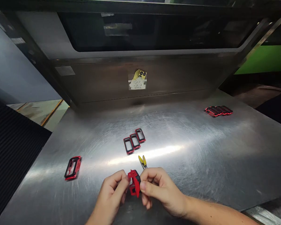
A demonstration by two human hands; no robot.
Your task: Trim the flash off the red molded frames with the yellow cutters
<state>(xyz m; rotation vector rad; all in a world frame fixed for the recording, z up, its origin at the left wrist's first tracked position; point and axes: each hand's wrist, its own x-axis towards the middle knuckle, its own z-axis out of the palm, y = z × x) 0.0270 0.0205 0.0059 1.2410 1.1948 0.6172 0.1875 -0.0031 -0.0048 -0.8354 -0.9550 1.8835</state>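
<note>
Red-and-black frame [137, 184] between both hands, above near edge of scratched metal table [189, 178]. Left hand [113, 190]: thumb and fingertips pinching red side. Right hand [162, 190]: thumb and fingers pinching black side. Handling of held piece apparently under way; three overlapping frames [132, 142] ahead, lone frame [78, 167] at left, overlapping frame cluster [217, 111] at far right; finished or pending, cannot tell. Yellow-handled tool [142, 161] partly behind right hand. Beyond: metal back panel [103, 81], taped pouch [138, 83], dark window [154, 34].
</note>
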